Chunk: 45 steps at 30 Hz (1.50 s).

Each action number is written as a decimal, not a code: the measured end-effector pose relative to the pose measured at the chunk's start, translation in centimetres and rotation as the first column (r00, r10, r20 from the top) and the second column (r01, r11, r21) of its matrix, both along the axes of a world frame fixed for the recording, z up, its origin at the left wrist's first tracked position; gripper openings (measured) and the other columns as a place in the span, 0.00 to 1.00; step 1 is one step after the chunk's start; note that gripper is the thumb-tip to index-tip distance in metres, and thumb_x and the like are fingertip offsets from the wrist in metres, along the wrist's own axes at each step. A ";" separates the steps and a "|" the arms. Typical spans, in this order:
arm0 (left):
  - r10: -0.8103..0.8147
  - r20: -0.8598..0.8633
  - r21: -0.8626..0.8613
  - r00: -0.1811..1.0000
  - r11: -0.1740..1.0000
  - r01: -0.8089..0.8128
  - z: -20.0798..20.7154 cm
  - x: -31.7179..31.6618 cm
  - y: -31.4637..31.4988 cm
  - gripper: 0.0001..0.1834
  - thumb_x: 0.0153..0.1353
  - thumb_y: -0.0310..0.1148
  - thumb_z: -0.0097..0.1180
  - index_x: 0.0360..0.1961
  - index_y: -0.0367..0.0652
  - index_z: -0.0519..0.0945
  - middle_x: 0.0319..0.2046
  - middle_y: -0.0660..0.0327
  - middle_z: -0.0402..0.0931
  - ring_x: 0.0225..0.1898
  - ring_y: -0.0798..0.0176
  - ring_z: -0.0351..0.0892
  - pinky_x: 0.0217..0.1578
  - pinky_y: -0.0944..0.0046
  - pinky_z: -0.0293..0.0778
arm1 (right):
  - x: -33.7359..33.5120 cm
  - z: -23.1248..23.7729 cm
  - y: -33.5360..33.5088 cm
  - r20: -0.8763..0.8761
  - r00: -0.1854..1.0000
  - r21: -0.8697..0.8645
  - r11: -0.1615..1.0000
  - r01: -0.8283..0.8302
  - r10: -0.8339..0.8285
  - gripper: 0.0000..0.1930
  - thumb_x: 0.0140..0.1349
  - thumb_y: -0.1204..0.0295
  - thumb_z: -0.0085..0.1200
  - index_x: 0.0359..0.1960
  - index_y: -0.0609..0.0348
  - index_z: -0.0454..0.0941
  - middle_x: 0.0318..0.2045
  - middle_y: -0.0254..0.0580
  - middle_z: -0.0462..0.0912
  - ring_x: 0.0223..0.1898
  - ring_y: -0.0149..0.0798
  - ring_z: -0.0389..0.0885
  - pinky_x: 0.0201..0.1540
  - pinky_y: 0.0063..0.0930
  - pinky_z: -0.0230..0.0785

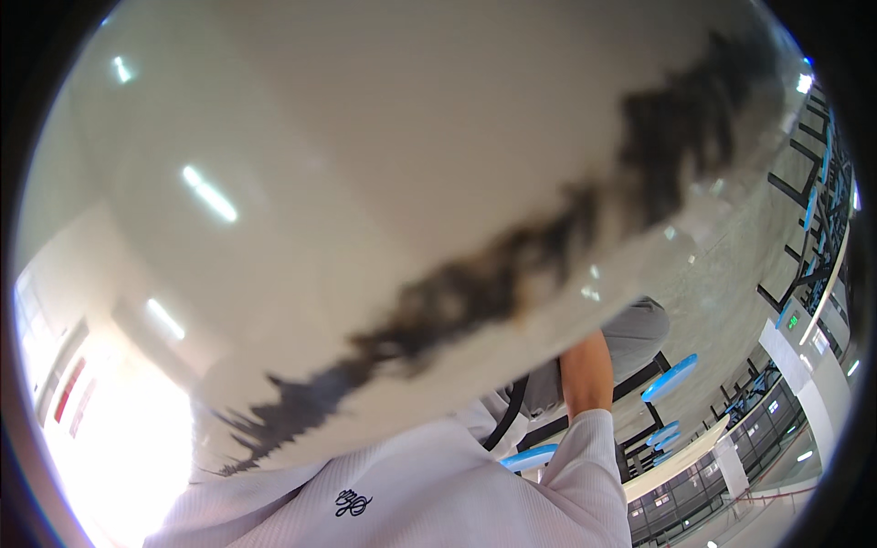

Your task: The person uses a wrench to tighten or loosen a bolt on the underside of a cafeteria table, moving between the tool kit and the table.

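Right hand: out of sight behind the near edge of the glossy, cream-grey worktop (pixel 365 137) with its dark, smoky marbling; I cannot tell whether it is released, clenched or grasping something, nor what it touches.
Left hand: outside the view; its state cannot be told either.
Right arm: a bare stretch of the right arm (pixel 586 374) emerges from a short, pale ribbed sleeve (pixel 582 447) and runs up the view until the worktop's edge cuts it off.
Worktop: very close to the camera, filling the upper and middle view, its near edge slanting up toward the right.
Marbling: a jagged, blurred charcoal band (pixel 484 283) with brownish patches crosses the worktop diagonally, roughly along that edge.
Reflections: bright white light streaks (pixel 209 194) show on the worktop's left part.
Shirt: pale, finely ribbed fabric (pixel 438 493) with a small dark embroidered emblem (pixel 353 503), below the worktop's near edge.
Leg: a bent knee in grey cloth (pixel 644 333), partly hidden by the worktop, just beside the arm.
Seats: a flat, rounded, bright-blue seat (pixel 670 377) stands to the right of the worktop's edge; black metal frames (pixel 795 192) line up farther right.
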<state>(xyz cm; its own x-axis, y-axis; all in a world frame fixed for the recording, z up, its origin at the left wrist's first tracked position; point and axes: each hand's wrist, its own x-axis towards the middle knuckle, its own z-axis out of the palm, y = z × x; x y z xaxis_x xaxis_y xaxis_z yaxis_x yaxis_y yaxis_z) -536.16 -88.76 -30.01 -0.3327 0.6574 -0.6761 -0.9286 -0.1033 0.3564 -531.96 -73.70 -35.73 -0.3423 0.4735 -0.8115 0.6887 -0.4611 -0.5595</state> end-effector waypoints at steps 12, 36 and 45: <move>0.007 0.046 -0.021 0.999 1.000 -0.006 0.7 -0.1 0.0 0.08 0.61 0.29 0.47 0.31 0.33 0.73 0.22 0.56 0.75 0.20 0.65 0.77 0.23 0.66 0.77 | 0.1 0.7 -1.1 -0.015 0.988 -0.080 0.985 0.150 -0.152 0.18 0.60 0.58 0.34 0.25 0.59 0.69 0.19 0.39 0.74 0.17 0.35 0.73 0.20 0.26 0.67; 0.128 0.119 0.052 0.985 0.989 -0.135 1.7 -0.1 0.7 0.09 0.61 0.30 0.48 0.26 0.36 0.69 0.23 0.56 0.72 0.23 0.63 0.77 0.23 0.66 0.76 | -0.6 2.2 -0.4 0.060 0.997 -0.115 0.991 0.064 -0.057 0.12 0.62 0.65 0.35 0.27 0.58 0.66 0.22 0.41 0.73 0.20 0.34 0.74 0.24 0.23 0.70; 0.154 0.135 0.096 0.979 0.981 -0.168 1.7 0.2 1.3 0.09 0.62 0.30 0.48 0.27 0.35 0.68 0.24 0.53 0.73 0.26 0.60 0.79 0.24 0.68 0.76 | 1.8 -0.2 -0.3 -0.172 0.985 0.031 1.000 -0.006 0.011 0.09 0.64 0.65 0.37 0.29 0.54 0.64 0.24 0.36 0.72 0.23 0.32 0.73 0.25 0.21 0.69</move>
